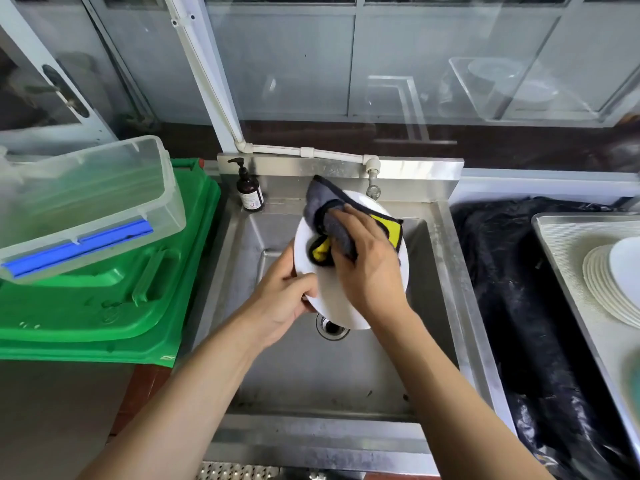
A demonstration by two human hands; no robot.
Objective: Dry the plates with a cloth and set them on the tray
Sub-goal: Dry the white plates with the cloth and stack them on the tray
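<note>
Over the steel sink (346, 375) I hold a white plate (336, 299), tilted on edge. My left hand (282, 299) grips its lower left rim. My right hand (367, 261) presses a grey cloth (322, 202) with yellow patches flat against the plate's face; part of the cloth folds over the top rim. At the far right a metal tray (561, 244) carries a stack of white plates (606, 285), cut off by the frame edge.
A dark soap pump bottle (248, 188) stands at the sink's back left corner, a tap (373, 183) behind the plate. Left are green bins (138, 299) with a clear lidded box (86, 209) on top. A black plastic bag (526, 306) lies between sink and tray.
</note>
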